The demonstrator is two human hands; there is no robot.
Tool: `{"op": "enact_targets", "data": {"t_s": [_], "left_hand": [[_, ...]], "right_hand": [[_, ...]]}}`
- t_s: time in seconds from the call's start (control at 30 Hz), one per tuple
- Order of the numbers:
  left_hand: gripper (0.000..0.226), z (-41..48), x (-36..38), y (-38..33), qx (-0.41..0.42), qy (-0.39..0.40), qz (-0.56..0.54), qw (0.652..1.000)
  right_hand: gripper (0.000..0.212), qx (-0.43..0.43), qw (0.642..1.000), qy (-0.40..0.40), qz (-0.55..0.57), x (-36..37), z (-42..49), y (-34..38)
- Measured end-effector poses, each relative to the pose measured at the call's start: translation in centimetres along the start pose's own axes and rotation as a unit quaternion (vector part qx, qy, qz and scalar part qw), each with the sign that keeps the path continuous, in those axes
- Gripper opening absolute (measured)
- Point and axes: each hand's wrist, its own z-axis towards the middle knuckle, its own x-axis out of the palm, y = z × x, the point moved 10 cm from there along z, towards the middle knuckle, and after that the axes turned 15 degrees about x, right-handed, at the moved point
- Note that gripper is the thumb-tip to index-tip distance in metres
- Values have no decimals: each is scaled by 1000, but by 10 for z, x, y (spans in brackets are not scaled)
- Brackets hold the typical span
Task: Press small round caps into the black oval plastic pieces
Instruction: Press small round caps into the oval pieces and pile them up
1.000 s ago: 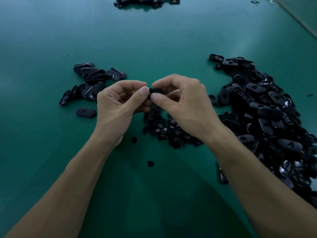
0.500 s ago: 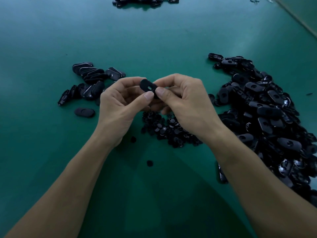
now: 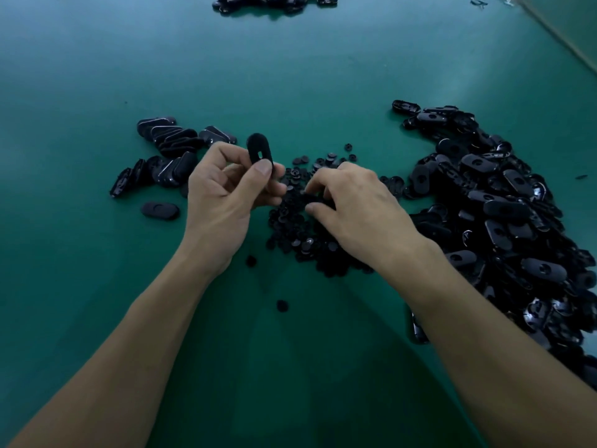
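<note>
a small bunch of oval pieces (image 3: 168,147) is lying on the left of the green worktop (image 3: 97,76), maybe done ones, and a big heap (image 3: 504,215) is waiting on the right, so most of the job is probably still left. the left hand (image 3: 223,202) is pinching one oval piece (image 3: 258,150) between thumb and fingers (image 3: 231,155), holding it up above the worktop, its hole looking empty. the right hand (image 3: 352,205) is reaching down into the round caps (image 3: 300,234), fingers curling among them; i cannot tell if it is holding one.
</note>
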Motion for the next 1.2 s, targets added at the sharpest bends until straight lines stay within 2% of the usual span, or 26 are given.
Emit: {"op": "enact_targets", "data": {"t_s": [0.1,0.37,0.5,0.7,0.93,1.1,1.2], "left_hand": [[9,0,-2,2,0,-6,13,1000],[7,1,-6,-1,19,-18,47,999],[6,0,-5,0,15,-23,43,999],[13,0,-4,-2,22,-15,24,999],[12,1,-8,-2,32,-29,31,999],[16,1,-9,-1,30,-31,50,998],[17,1,-10,-2,30,-33,61,997]], "right_hand": [[15,5,999,-26,19,-3,0,0],[19,-11,998,-51,32,-9,-2,5],[25,3,998,-48,43,-8,-1,-3],[13,17,999,-9,38,-5,0,-7],[14,-1,1000,8,8,2,2,-3],[14,1,995,9,96,-8,1,0],[6,-5,990,-5,143,-19,1,1]]}}
